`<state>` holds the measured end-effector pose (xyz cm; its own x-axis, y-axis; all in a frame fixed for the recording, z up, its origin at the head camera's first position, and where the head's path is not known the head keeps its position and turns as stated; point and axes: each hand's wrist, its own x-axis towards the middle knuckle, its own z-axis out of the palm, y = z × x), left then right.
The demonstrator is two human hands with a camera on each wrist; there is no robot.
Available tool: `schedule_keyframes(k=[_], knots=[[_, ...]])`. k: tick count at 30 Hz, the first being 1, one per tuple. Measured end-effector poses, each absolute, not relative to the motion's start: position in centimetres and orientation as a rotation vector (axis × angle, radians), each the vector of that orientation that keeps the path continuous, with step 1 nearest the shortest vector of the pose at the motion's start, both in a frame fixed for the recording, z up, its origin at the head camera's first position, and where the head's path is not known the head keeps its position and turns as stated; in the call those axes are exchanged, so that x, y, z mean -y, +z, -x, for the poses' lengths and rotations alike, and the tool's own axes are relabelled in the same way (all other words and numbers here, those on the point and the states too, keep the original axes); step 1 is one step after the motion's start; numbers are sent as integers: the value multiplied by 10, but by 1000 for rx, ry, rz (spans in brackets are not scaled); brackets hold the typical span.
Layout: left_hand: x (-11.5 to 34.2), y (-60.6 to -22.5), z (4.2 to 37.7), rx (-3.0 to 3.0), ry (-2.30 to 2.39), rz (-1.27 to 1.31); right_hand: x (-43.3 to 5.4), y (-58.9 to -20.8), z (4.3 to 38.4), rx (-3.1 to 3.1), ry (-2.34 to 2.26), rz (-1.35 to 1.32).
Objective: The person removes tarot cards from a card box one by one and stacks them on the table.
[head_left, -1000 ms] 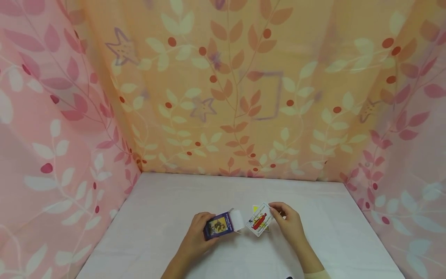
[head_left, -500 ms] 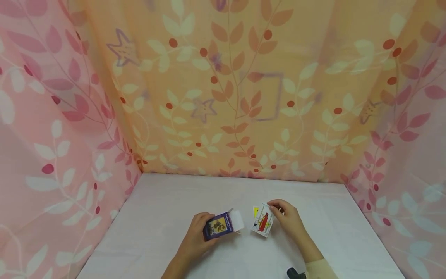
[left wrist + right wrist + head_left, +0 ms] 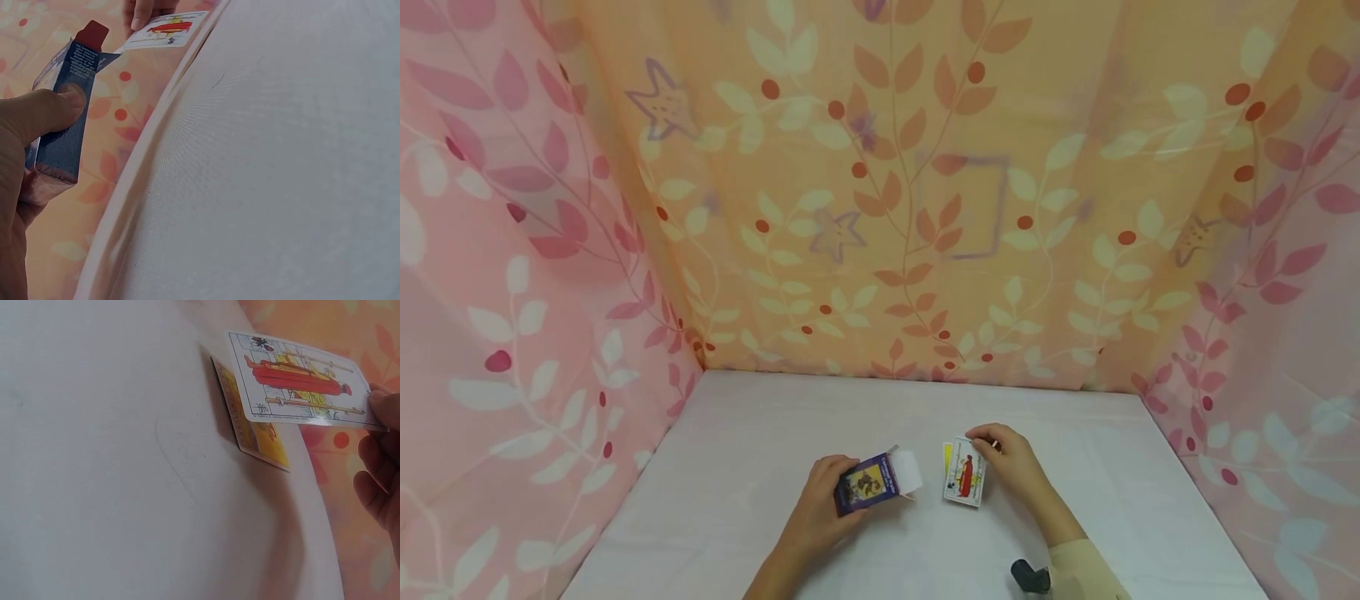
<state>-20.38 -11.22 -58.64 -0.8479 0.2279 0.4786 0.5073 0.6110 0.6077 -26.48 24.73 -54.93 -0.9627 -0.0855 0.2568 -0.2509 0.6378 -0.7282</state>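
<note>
My left hand (image 3: 826, 507) grips a dark blue card box (image 3: 867, 485), thumb along its side; the white end flap (image 3: 906, 472) stands open toward the right. In the left wrist view the box (image 3: 65, 119) shows its printed side and a red tab. My right hand (image 3: 1011, 460) pinches one tarot card (image 3: 965, 473) by its far corner. A red-robed figure is printed on that card (image 3: 300, 381), seen in the right wrist view. Underneath it lies a yellow-faced card (image 3: 269, 447) on the table, partly covered; the held card slants above it.
A white cloth covers the table (image 3: 760, 433). Patterned curtains (image 3: 910, 208) stand along its back and both sides. A black device (image 3: 1030, 577) sits by the right sleeve (image 3: 1078, 567).
My right hand has turned the pinched card more upright and brought it over the yellow card, shifting slightly left. The left hand and box stay nearly still.
</note>
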Motion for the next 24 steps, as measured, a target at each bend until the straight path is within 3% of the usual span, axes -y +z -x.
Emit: schedule_keyframes(k=[24], knots=[[113, -585, 204, 2481, -1104, 616, -254, -567, 299, 2790, 1213, -312]])
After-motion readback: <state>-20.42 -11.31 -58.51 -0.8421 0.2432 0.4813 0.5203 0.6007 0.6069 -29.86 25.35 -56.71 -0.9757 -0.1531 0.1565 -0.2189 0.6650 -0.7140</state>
